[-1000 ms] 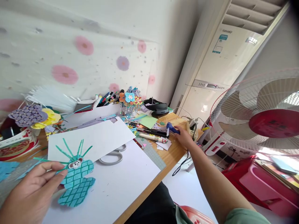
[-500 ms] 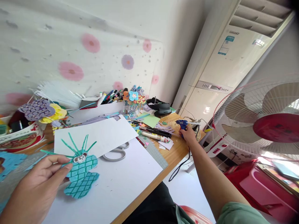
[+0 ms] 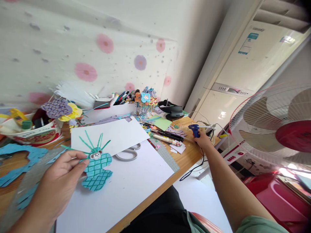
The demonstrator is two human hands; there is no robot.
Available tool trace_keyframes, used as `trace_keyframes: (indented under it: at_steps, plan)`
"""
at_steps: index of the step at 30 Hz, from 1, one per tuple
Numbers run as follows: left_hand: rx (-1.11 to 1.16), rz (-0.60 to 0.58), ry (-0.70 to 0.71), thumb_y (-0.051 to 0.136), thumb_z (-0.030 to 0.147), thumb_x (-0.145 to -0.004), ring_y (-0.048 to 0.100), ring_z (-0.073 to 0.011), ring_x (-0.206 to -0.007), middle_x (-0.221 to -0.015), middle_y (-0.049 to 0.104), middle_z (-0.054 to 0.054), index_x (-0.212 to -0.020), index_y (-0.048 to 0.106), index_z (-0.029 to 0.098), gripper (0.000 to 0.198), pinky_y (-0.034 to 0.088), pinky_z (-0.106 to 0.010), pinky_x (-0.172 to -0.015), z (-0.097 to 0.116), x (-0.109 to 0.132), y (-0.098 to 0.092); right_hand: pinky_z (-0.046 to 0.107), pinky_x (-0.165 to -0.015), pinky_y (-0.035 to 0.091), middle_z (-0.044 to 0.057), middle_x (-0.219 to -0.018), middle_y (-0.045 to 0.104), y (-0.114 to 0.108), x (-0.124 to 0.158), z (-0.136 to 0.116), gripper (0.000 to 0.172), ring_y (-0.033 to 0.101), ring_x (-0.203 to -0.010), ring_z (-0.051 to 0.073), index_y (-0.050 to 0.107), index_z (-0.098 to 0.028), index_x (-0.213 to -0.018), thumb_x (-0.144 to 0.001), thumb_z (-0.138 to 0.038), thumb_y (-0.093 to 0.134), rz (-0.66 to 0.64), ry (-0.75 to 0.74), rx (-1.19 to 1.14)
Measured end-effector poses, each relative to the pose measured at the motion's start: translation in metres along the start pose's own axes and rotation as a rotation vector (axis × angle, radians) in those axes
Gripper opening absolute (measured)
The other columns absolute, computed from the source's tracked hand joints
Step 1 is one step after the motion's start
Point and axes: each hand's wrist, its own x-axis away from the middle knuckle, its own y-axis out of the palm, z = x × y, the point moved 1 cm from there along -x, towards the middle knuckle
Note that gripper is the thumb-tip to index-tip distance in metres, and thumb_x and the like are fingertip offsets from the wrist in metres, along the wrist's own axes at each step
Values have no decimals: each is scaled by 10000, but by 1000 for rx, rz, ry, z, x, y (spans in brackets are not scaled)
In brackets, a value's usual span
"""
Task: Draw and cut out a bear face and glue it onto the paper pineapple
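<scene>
Fingers [image 3: 80,160] of the left hand [image 3: 58,181] pinch one teal lattice-cut paper pineapple [image 3: 97,171] toward the wooden table's [image 3: 187,158] near left edge, over two white paper sheets [image 3: 126,191]. One pair of grey scissors [image 3: 128,154] lies between them. At the far right corner the right hand [image 3: 203,141] is wrapped around one blue plastic glue gun [image 3: 194,128], with black pens [image 3: 165,134] crowding just beside it.

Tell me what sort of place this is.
Probably a home craft desk: a teal paper cutout, scissors and a glue gun at the wooden table, pens at the back, a floor fan and standing air conditioner beside it.
</scene>
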Motion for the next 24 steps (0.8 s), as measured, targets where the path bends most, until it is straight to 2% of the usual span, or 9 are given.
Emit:
trace_keyframes:
  at_steps: [5, 8, 9, 11, 14, 17, 19, 22, 24]
  plan:
    - [64, -45, 52, 721, 331, -684, 530, -119, -563, -651, 596, 64, -849, 512, 229, 285, 451, -211, -528, 6, 8, 4, 485, -815, 471, 154, -843, 670, -9, 34, -11, 271, 622, -855, 323, 679, -104, -929, -686, -204, 612, 290, 9, -2]
    - [74, -57, 66, 715, 352, -688, 507, -112, -524, -632, 573, 64, -834, 512, 226, 281, 440, -211, -504, 6, 10, 4, 491, -884, 472, 187, -948, 652, -6, 73, -36, 268, 607, -971, 315, 652, -86, -986, -782, -196, 518, 482, -55, -55]
    - [77, -63, 71, 713, 353, -689, 503, -111, -517, -631, 569, 63, -833, 513, 224, 278, 436, -211, -499, 5, 10, 4, 449, -852, 500, 158, -927, 658, -3, 88, -51, 199, 621, -932, 288, 656, -121, -928, -780, -210, 558, 506, -133, -91]
    - [83, -83, 84, 707, 346, -697, 505, -111, -517, -640, 571, 57, -836, 513, 223, 269, 432, -212, -499, 5, 12, 5, 395, -727, 531, 121, -896, 665, 3, 119, -92, 112, 633, -823, 248, 659, -163, -889, -785, -182, 621, 496, -506, -318]
    - [91, -131, 96, 688, 345, -724, 521, -119, -516, -662, 592, 44, -851, 508, 223, 252, 419, -217, -489, 3, 15, 6, 345, -703, 547, 112, -1042, 664, 14, 157, -162, 260, 650, -853, 207, 652, -214, -1049, -832, -88, 586, 156, -830, -584]
    - [93, -176, 107, 667, 348, -753, 533, -129, -515, -669, 605, 37, -865, 498, 227, 236, 404, -223, -480, 2, 16, 6, 298, -607, 553, 161, -1349, 542, 28, 178, -220, 429, 632, -719, 134, 549, -240, -1299, -878, -160, 562, -412, -778, -743]
    - [89, -195, 119, 662, 342, -764, 545, -133, -533, -677, 615, 33, -869, 494, 227, 229, 405, -226, -493, 2, 16, 6, 302, -603, 545, 187, -1436, 467, 36, 185, -244, 575, 630, -755, 146, 449, -224, -1414, -864, -256, 616, -707, -689, -747]
    - [88, -203, 133, 656, 337, -770, 551, -134, -550, -688, 623, 28, -873, 494, 225, 221, 404, -228, -508, 2, 14, 3, 311, -613, 505, 158, -1194, 631, 46, 189, -257, 661, 585, -702, 150, 430, -163, -1436, -845, -357, 654, -990, -565, -720]
    - [90, -198, 137, 652, 334, -768, 550, -132, -555, -691, 623, 27, -871, 495, 224, 217, 401, -226, -511, 2, 12, 2, 293, -600, 458, 72, -873, 661, 47, 190, -254, 504, 534, -643, 141, 592, -132, -1263, -846, -408, 655, -1084, -507, -711]
